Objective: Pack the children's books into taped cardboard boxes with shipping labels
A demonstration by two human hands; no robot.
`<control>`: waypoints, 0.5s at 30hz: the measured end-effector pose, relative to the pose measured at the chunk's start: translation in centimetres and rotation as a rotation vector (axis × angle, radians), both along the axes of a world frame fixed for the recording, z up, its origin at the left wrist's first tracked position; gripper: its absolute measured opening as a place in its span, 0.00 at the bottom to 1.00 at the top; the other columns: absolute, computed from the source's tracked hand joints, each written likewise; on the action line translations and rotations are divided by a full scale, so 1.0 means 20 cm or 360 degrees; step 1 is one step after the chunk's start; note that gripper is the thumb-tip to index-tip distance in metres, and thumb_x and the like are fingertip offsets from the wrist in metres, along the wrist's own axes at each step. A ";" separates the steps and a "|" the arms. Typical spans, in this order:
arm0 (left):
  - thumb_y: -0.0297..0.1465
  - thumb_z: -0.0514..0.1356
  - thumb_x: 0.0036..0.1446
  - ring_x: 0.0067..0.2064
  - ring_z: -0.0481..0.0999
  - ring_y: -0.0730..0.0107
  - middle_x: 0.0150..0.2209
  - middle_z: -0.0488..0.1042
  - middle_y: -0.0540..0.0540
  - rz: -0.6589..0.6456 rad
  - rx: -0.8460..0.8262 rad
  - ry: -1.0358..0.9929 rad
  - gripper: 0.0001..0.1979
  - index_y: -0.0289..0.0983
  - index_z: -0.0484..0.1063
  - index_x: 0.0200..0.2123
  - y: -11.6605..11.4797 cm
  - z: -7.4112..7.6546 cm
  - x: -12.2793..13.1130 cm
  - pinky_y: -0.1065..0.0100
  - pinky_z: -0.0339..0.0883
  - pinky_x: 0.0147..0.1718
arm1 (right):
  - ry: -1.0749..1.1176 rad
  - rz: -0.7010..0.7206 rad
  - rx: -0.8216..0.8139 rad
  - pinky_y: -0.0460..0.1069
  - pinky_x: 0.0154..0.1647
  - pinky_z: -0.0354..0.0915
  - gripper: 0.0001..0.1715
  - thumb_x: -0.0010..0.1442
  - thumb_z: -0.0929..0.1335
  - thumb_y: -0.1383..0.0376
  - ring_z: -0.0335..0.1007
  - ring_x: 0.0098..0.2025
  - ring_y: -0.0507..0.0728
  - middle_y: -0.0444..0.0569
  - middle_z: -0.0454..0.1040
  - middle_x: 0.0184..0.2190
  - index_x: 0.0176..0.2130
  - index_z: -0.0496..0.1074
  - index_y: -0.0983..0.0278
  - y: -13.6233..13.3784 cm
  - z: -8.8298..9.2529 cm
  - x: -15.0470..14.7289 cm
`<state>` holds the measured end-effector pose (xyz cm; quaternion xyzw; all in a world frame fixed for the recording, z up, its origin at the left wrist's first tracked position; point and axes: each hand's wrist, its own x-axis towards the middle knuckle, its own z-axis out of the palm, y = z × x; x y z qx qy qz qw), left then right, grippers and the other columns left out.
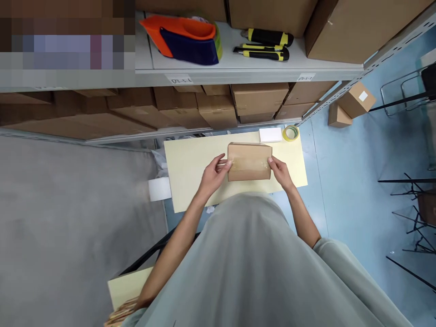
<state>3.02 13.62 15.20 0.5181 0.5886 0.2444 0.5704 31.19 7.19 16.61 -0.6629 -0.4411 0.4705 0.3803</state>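
Observation:
A small brown cardboard box (250,159) with clear tape across its face is held between my two hands over a pale yellow tabletop (190,159). My left hand (214,174) grips the box's left edge, thumb on the taped face and some fingers apart from it. At the opposite edge, my right hand (279,171) pinches the box with the thumb on top; its other fingers are partly hidden. Behind the box, a roll of tape (290,133) and a flat white box (270,135) lie at the table's far edge.
Metal shelving (238,78) runs across the back, loaded with cardboard boxes (260,100). Its upper shelf carries an orange and blue tape dispenser (187,38) and several yellow-black utility knives (265,45). Two boxes (356,100) sit on the blue floor at right. A grey wall (68,227) stands left.

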 end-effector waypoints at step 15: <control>0.37 0.62 0.59 0.67 0.75 0.51 0.66 0.76 0.36 0.0282 -0.0258 -0.0104 0.27 0.38 0.72 0.61 -0.26 -0.27 -0.18 0.49 0.71 0.66 | 0.0117 0.0152 -0.0268 0.64 0.64 0.75 0.36 0.61 0.72 0.36 0.82 0.57 0.68 0.55 0.85 0.55 0.48 0.85 0.62 -0.10 -0.35 -0.19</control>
